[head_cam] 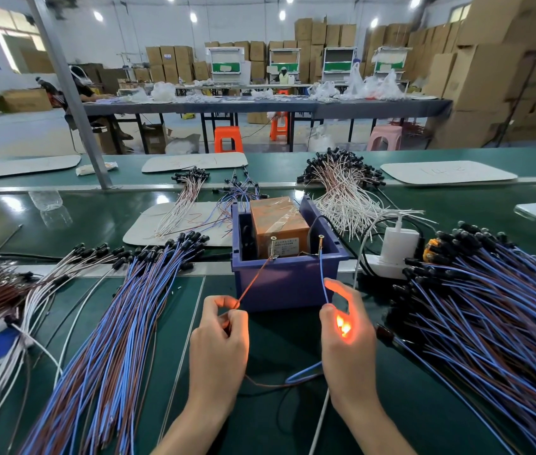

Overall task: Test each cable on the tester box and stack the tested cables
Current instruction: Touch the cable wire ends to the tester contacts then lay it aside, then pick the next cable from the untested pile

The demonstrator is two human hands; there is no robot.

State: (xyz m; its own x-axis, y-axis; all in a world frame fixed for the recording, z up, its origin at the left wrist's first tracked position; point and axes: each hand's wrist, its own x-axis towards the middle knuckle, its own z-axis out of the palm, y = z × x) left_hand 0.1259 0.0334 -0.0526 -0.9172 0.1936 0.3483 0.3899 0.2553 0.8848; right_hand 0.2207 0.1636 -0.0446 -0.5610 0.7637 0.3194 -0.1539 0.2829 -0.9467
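Green belt bench (279, 343), factory floor behind. Head view: your left hand (219, 336) pinches the cable's brown lead (255, 280) to the left screw (273, 246) on the blue plastic tester box (286, 284). Your right hand (347, 333) pinches the blue lead (323, 277) to the right screw (321, 244), lamp glowing against its palm. Risks: a lead slips off, giving a false fail; fingers creep toward live screws.

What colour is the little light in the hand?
Orange. The light glows inside the right hand, best seen in the head view.
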